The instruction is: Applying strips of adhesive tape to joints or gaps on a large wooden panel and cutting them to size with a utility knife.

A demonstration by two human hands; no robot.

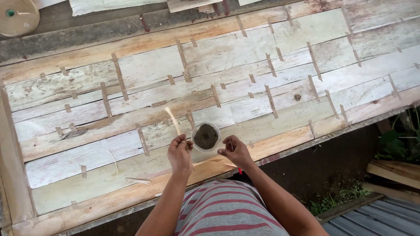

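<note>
Head view — cup [206, 137] betw. both hands, touching L fingers [187, 143].

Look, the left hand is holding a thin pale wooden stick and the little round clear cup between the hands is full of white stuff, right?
Not quite: in the head view the little round clear cup holds dark brown stuff, not white. The left hand does hold the thin pale wooden stick.
</note>
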